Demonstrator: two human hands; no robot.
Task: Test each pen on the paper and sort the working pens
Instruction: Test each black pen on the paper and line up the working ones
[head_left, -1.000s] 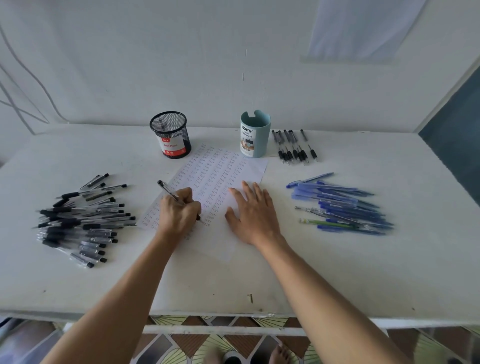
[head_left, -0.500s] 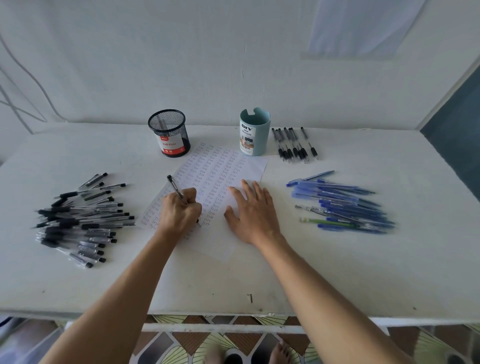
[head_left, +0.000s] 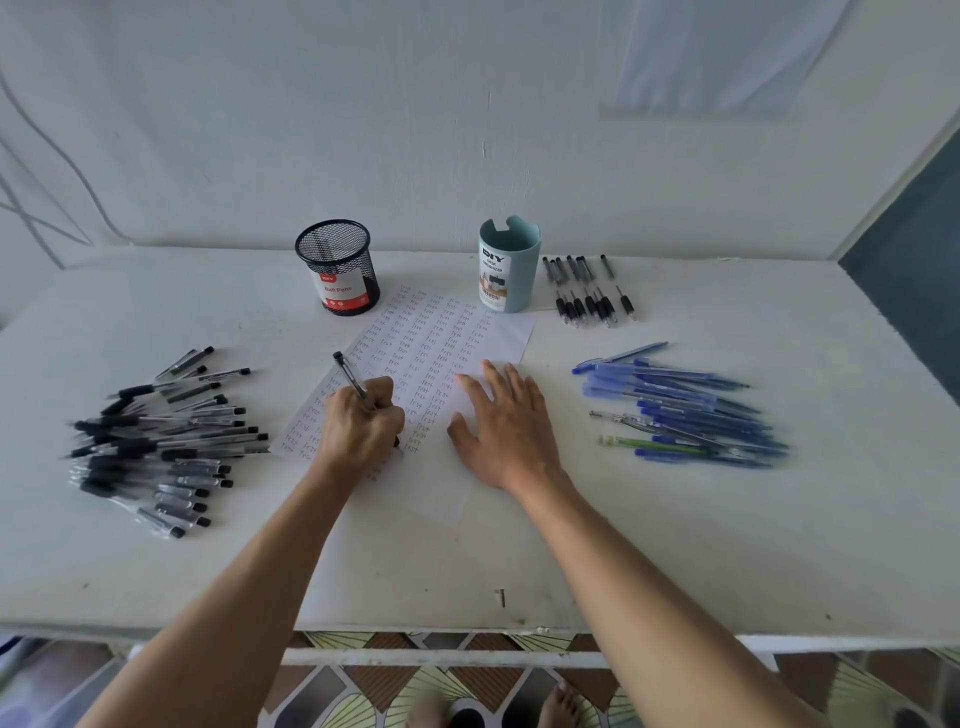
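Firmly, your left hand (head_left: 358, 427) was curled round a black pen (head_left: 349, 377), with the fingers closed tight about the lower barrel. The pen's tip came down onto the paper (head_left: 498, 338) just past your knuckles, and its cap end slanted up and away toward the far left. Your right hand (head_left: 506, 423) held nothing. It lay palm down on the sheet just beside the left hand, with its fingers straight and spread, pressing the paper flat.

The paper sat at a slant on the white table (head_left: 727, 545). Rows of small handwritten marks covered most of it, and only its near corner was bare. I could not tell whether the pen was leaving a fresh mark, because your hand hid the spot.

To the left of the paper, and well apart from it, lay a loose heap of black pens (head_left: 161, 441). To the right of the paper lay a heap of blue pens (head_left: 685, 410), with one green-barrelled pen at its near edge.

Beyond the paper's far left corner stood a black mesh cup (head_left: 337, 265) with a red label. At the paper's far right corner stood a teal desk organizer (head_left: 509, 265), touching or nearly touching the sheet. Just right of that organizer, a short row of black pens (head_left: 587, 291) lay side by side.
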